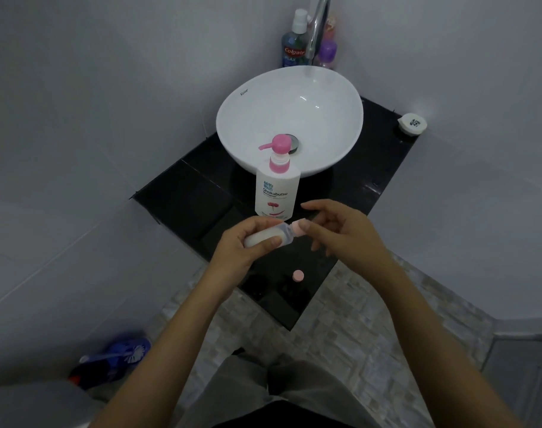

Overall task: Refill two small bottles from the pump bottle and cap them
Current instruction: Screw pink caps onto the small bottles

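Observation:
A white pump bottle with a pink pump head stands on the black counter in front of the basin. My left hand grips a small clear bottle holding white liquid, tilted on its side. My right hand pinches the pink cap at that bottle's neck with thumb and forefinger. A second small bottle with a pink cap stands on the counter near its front corner, below my hands; its body is hard to make out against the dark surface.
A white bowl basin sits on the counter under a chrome tap. Mouthwash and a purple bottle stand behind it. A white round container rests at the counter's right corner. A blue toilet brush lies on the floor at left.

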The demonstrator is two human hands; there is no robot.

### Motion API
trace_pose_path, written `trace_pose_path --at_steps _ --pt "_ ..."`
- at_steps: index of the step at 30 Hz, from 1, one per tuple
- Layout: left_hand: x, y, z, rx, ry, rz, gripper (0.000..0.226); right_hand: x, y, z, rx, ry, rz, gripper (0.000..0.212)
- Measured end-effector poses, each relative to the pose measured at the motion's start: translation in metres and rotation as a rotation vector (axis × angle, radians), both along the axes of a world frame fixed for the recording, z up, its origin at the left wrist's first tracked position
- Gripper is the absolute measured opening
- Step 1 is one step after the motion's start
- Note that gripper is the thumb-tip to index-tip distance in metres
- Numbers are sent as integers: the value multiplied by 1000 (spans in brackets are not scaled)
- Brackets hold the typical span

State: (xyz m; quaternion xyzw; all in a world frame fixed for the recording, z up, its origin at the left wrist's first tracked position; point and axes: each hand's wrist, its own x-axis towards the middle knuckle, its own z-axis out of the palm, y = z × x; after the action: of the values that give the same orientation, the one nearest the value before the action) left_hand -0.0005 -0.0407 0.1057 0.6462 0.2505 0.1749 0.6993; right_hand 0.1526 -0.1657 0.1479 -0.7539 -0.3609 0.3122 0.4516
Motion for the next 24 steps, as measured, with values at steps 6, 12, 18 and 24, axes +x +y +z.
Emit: trace_pose_path --at_steps 6,12,18,24 --pt "2 -1 2 2 -1 -1 24 4 -4 2 17 -13 61 11" --pt "3 -2 6 -22 -9 1 23 2 0 0 -36 -91 41 23" --pt "2 -3 7 -10 -5 9 23 1 1 0 -55 -124 66 15" --pt "1 -4 8 -24 0 18 23 7 -2 5 -21 -57 176 19"
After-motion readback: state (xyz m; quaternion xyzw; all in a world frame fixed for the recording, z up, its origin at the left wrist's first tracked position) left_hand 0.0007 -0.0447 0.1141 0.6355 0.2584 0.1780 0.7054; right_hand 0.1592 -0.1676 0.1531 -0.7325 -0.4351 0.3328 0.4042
